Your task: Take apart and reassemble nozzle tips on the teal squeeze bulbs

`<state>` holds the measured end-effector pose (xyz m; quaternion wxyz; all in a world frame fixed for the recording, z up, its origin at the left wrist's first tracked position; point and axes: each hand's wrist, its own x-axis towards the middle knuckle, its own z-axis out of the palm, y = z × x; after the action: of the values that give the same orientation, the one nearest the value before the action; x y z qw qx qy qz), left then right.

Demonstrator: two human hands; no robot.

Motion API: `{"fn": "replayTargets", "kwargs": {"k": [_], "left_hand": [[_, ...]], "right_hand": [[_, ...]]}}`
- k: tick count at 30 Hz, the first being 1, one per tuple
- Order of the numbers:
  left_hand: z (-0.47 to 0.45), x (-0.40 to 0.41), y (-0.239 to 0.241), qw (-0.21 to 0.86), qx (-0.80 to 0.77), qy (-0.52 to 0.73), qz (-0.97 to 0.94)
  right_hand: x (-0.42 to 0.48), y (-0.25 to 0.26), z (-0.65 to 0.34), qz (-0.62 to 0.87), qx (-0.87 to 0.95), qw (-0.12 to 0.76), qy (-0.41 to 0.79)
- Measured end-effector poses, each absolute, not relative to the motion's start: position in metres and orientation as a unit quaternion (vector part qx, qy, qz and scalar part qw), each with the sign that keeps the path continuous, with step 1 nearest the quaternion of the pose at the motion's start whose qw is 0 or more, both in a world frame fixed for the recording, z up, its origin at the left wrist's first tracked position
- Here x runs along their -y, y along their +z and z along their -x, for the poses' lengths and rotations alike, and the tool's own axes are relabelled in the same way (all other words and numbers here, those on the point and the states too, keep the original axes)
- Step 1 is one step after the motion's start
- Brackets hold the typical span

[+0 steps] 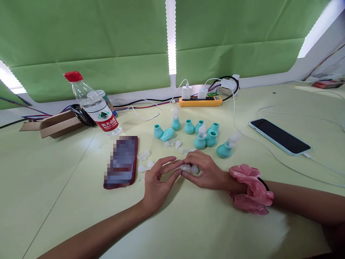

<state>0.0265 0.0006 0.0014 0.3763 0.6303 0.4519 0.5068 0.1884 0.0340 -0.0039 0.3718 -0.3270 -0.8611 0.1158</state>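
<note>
My left hand (159,183) and my right hand (203,171) meet fingertip to fingertip low over the table, both pinching a small clear plastic tube (185,167). A frosted white tip (194,169) shows by the right fingers; whether it joins the tube I cannot tell. Just beyond the hands stand several turquoise squeeze bulbs, including an open-necked bulb (189,126) and one lying on its side (168,134). Another bulb (224,150) carries a clear tube and soft tip. Loose clear tubes, such as one (143,155), and white tips, such as one (142,168), lie left of my fingers.
A red-cased phone (134,162) lies left, with a water bottle (98,108) and cardboard box (60,124) behind it. An orange power strip (201,103) with chargers sits at the back. Another phone (280,136) lies right, its white cable (272,153) crossing the table.
</note>
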Motion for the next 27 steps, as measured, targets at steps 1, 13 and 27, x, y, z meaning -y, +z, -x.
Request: {"fn": "replayTargets", "kwargs": {"k": [1,13,27], "left_hand": [[-0.0263,-0.0006,0.0011,0.375,-0.451,0.507,-0.632],[-0.0268,-0.0016,-0.0006,0.346,-0.423,0.522,-0.655],[-0.0261,-0.0032,-0.0029,0.188,-0.422,0.469,-0.753]], "right_hand": [[-0.0338,-0.0034,-0.1883,0.326,0.859,0.376,0.118],[-0.0329,-0.0015,-0.1875,0.318,0.839,0.422,0.132],[-0.035,-0.0028,-0.1902,0.332,0.844,0.39,0.161]]}}
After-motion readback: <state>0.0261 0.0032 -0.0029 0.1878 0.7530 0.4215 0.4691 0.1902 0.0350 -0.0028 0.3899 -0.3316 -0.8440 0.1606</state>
